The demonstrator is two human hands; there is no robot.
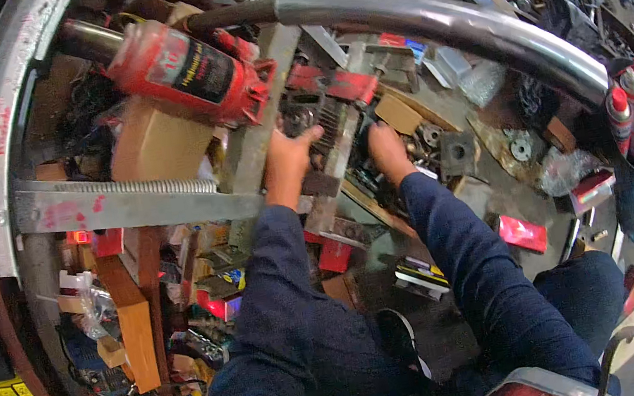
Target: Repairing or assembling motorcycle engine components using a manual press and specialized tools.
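From the head camera, the person is crouching over a cluttered workshop floor and is working at a dark finned engine block (pixel 322 126) that is sitting just below a red bottle jack (pixel 186 69). The left hand (pixel 287 161) is pressing against the block's left side, fingers curled around the edge of a grey metal bar (pixel 261 136) that is running up past the jack. The right hand (pixel 386 149) is closing around a dark part at the block's right side; whether it is pinching a small piece or just gripping the casing cannot be told.

A bent chrome tube (pixel 463 18) is arching above the block, and a toothed metal rail (pixel 125 203) is lying to the block's left. Two spray cans (pixel 629 116) are standing well to the block's right, and red boxes (pixel 521 233) and wooden blocks (pixel 137 333) are scattered below it.

Judging by both hands bracing the block, the work seems to be midway: the block is being held or seated, nothing visibly fastened or removed yet.
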